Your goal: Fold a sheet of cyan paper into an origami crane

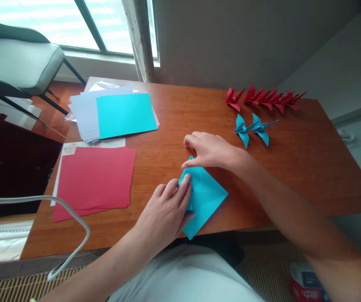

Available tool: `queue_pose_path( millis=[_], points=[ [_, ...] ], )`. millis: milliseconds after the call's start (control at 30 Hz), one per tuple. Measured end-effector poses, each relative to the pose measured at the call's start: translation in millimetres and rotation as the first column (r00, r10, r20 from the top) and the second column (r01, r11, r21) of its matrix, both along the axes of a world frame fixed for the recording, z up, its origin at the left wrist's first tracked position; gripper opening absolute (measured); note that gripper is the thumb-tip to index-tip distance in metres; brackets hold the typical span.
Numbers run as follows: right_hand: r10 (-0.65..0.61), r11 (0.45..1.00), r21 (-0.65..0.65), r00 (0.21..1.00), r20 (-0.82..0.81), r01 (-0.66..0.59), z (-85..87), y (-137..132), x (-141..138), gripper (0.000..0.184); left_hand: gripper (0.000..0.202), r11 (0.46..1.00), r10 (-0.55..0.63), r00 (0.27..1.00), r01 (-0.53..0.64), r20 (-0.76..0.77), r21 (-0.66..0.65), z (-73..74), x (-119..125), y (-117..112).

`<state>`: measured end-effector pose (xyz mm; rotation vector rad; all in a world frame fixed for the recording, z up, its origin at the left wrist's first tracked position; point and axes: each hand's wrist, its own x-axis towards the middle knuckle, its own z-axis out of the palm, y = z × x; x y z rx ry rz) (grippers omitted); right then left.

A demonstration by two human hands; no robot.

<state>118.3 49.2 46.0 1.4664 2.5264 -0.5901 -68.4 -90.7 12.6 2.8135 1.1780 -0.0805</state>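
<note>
A turquoise sheet of folding paper [208, 191] lies turned like a diamond near the table's front edge, its left side folded inward. My left hand [169, 205] holds it down at that fold, fingers together on top and thumb lower down. Over the top corner is my right hand [210, 150], its thumb close to or touching the paper and its curved fingers apart from the thumb. Nothing shows between them. Part of the left fold is hidden beneath my left fingers.
Two blue paper cranes [252, 129] and a row of several red paper cranes [267, 99] stand at the back right. Red sheets [95, 178] lie on the left, with turquoise sheets [126, 115] on pale paper behind. A white cable [84, 230] curves past the front left.
</note>
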Motion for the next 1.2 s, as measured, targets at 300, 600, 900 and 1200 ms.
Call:
queue_pose_path(
  millis=[300,600,900,1200],
  points=[
    [0.139,0.99,-0.003,0.989,0.054,-0.139,9.3,-14.2,-22.3,0.039,0.061,1.0,0.001,1.0,-0.001,-0.017,0.016,2.9,3.2,0.5],
    [-0.027,0.996,-0.09,1.0,0.007,0.028,0.5,23.8,4.5,0.017,0.061,1.0,0.002,0.999,-0.002,-0.039,0.009,3.1,3.6,0.8],
    [-0.102,0.986,-0.151,0.976,-0.194,0.073,-15.3,34.9,16.6,0.013,0.061,1.0,0.023,1.0,-0.024,0.012,0.018,0.0,2.2,-1.2],
    [-0.094,0.986,0.081,0.889,-0.449,0.145,-34.6,-16.1,25.8,0.023,0.048,0.983,0.112,0.957,-0.146,0.268,0.11,-10.6,-16.1,-10.2]
  ],
)
